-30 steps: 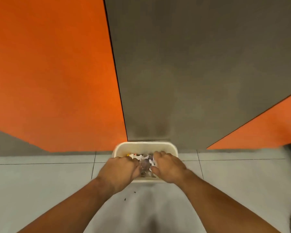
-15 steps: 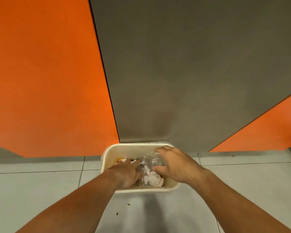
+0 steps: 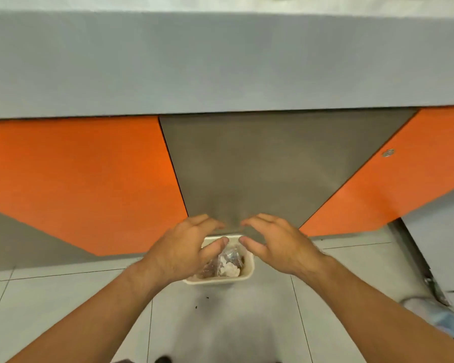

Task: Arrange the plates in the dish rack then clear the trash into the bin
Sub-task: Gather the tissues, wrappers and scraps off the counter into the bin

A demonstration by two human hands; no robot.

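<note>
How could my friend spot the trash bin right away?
Look at the orange cabinet doors and find the grey panel between them. At its foot, on the pale tiled floor, stands the bin: a small cream tub, the only container there, holding crumpled white paper and clear plastic.

Bare forearms, bare left hand, right hand

Grey counter front spans width, pale worktop strip above it. Below: orange cabinet door at left, dull grey panel in centre, second orange door at right with small round metal fitting. Floor of pale grey tiles with thin dark joints; few dark specks on it. Light-coloured unit at far right. Even, soft light.
</note>
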